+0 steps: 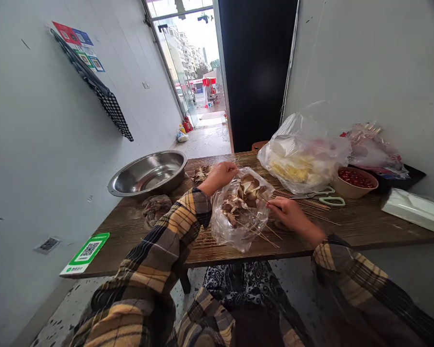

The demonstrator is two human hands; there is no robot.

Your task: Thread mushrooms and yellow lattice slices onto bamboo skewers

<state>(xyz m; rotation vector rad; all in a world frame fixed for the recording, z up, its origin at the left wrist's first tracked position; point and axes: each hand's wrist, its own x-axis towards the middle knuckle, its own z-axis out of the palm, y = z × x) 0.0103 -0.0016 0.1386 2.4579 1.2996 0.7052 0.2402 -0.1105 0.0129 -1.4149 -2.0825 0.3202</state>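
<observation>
On a table, a bag holds mushrooms. The person's left hand is at its 11 o'clock edge; the right hand, at 3 o'clock, pinches a stick. A basin sits toward 10, scissors at 3, a bowl beyond them.

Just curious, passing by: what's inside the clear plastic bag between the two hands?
Brown mushrooms show in the bag, with thin sticks across it. Anything beneath the top mushrooms is covered.

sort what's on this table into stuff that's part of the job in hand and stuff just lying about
Likely part of the job: mushrooms, clear bag, thin sticks, one held in the right hand

Probably just lying about: steel basin, green-handled scissors, bowl of red pieces, white pack, QR card
</observation>
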